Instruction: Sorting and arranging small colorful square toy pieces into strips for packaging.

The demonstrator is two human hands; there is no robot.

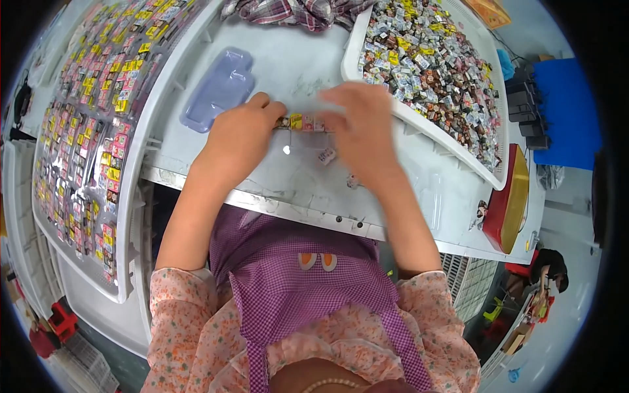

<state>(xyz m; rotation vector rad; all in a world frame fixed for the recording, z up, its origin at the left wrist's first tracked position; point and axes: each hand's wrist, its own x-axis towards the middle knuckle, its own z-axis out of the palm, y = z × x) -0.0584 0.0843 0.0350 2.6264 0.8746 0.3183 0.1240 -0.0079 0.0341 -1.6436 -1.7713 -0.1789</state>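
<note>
A short row of small printed blocks (pixel 303 122), in yellow, pink and white, lies on the pale tabletop. My left hand (pixel 239 139) is closed at the row's left end, its curled fingers against the end block. Over the row's right end is my right hand (pixel 365 134), smeared by motion; whether it holds a block is hidden. A loose whitish block (pixel 326 156) lies just below the row, and another small block (pixel 354 181) sits beside my right wrist. Behind my left hand rests a bluish see-through plastic tray (pixel 223 88) with a stepped outline.
A white tray (pixel 400 112) heaped with loose small blocks stands at the right. On the left, a large white crate (pixel 147 124) holds many clear packs of blocks in rows. Plaid cloth (pixel 304 13) lies at the back. A red-and-gold box (pixel 508 203) stands at the right edge.
</note>
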